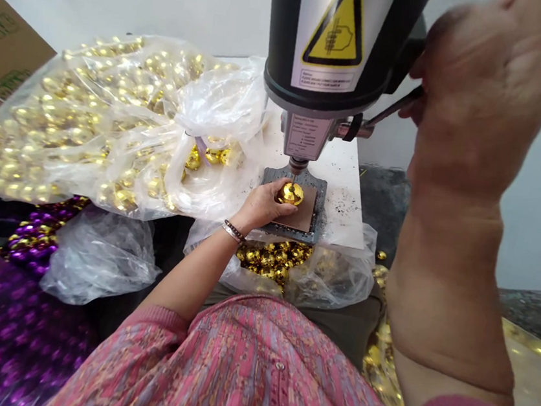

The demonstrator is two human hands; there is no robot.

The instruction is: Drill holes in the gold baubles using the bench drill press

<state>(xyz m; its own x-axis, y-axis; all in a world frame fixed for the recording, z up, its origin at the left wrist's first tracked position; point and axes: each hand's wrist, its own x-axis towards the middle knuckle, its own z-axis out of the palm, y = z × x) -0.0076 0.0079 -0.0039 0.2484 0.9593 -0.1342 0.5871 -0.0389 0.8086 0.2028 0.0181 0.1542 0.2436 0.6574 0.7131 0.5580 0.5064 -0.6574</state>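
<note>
My left hand (266, 204) grips a shiny gold ball (291, 194) between thumb and fingers, on a brown square pad (302, 218) over the grey base of a drill press (319, 214). Straight above, the drill bit (294, 174) points down at the ball's top; whether it has entered cannot be made out. My right hand (488, 91), large and near the camera, is closed around the press's feed lever (396, 106), with its fingers partly hidden behind the hand. A yellow warning label (336, 31) marks the black motor housing (281, 48).
A big clear bag of gold balls (90, 111) covers the table's left part. Below the table edge, an open plastic bag (335, 279) holds more gold balls. Purple balls (36, 241) lie lower left, near a cardboard box (5, 49). Dark shavings dot the white tabletop (347, 218).
</note>
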